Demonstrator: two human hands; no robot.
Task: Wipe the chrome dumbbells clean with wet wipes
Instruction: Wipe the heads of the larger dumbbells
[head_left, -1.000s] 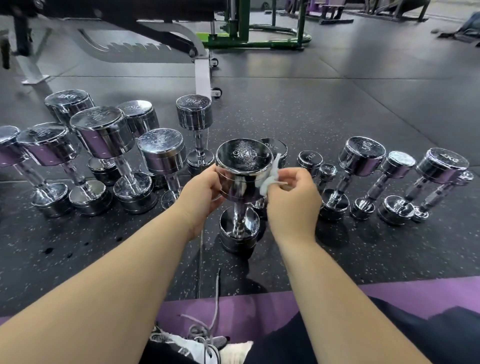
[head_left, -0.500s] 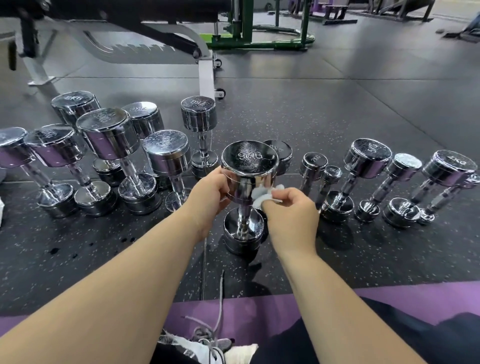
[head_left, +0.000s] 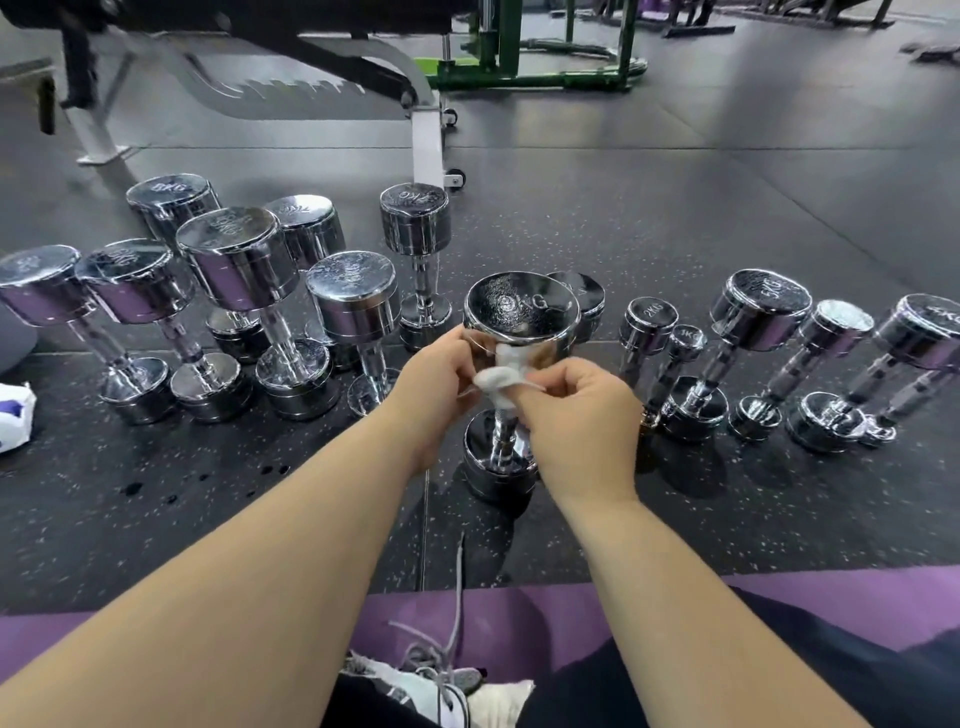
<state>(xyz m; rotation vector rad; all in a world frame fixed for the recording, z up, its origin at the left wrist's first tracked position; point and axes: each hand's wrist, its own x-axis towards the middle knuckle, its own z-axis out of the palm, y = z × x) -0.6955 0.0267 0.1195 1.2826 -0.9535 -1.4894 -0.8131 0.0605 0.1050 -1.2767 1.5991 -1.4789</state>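
A chrome dumbbell (head_left: 521, 317) stands upright on its end on the black rubber floor in the centre of the head view. My left hand (head_left: 434, 382) grips the left side of its upper head. My right hand (head_left: 579, 410) pinches a crumpled white wet wipe (head_left: 498, 376) against the underside of that head, close to the handle. The lower head (head_left: 498, 460) rests on the floor between my wrists.
Several larger chrome dumbbells (head_left: 234, 270) stand in a cluster at the left, several smaller ones (head_left: 753, 322) in a row at the right. A white wipe packet (head_left: 15, 415) lies at the far left. A weight bench (head_left: 311, 57) is behind. A purple mat (head_left: 519, 608) lies under my legs.
My right hand has slid the wipe from the right side of the upper head down and round to its underside. My left hand has stayed on the head.
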